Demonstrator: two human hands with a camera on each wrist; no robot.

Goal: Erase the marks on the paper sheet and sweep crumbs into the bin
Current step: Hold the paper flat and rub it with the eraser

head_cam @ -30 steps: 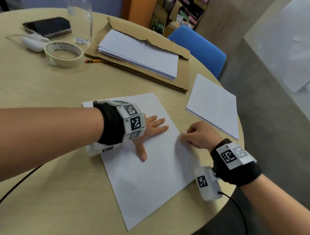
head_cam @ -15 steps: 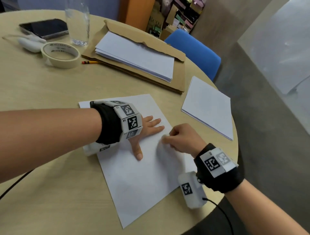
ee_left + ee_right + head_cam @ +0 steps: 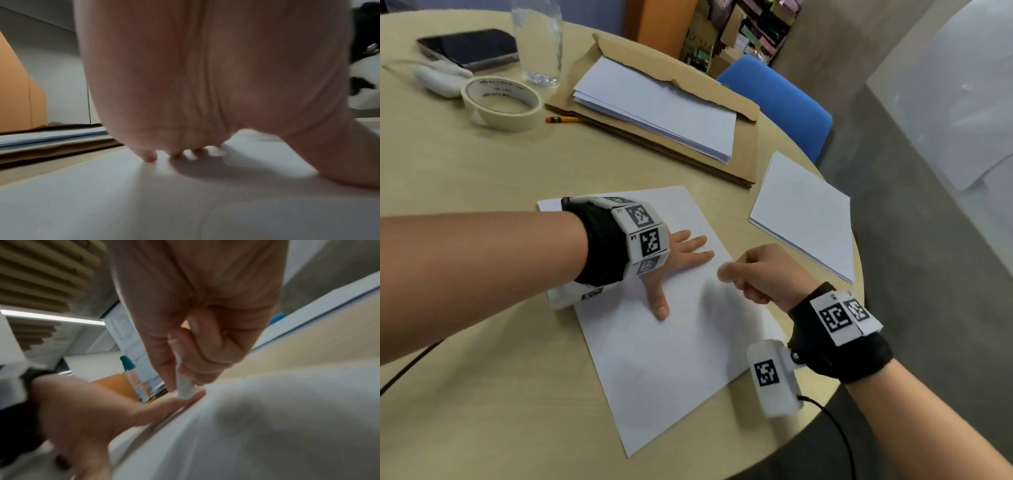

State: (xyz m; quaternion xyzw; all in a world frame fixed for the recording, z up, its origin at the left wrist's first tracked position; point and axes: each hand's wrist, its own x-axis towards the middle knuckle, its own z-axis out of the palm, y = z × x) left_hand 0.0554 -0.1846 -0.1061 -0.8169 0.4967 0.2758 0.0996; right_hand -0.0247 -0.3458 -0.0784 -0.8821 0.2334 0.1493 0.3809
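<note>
A white paper sheet [image 3: 664,359] lies on the round wooden table [image 3: 465,394] in front of me. My left hand [image 3: 681,260] presses flat on its upper part, fingers spread and straight. In the left wrist view the palm [image 3: 205,81] arches over the sheet [image 3: 144,203] with the fingertips [image 3: 150,156] down on it. My right hand [image 3: 763,274] pinches a small white eraser [image 3: 185,388] between thumb and fingers, its tip close above the sheet near the left index finger. No marks or crumbs are visible on the paper, and no bin is in view.
A second sheet [image 3: 804,212] lies at the table's right edge. A brown envelope with a paper stack [image 3: 661,106] lies behind. Farther back stand a tape roll [image 3: 501,102], a pencil [image 3: 561,119], a glass [image 3: 537,41] and a phone [image 3: 469,48]. A blue chair [image 3: 784,102] stands beyond the table.
My right hand with the eraser has moved left across the sheet, toward the left hand's fingers. The left hand has stayed flat on the paper.
</note>
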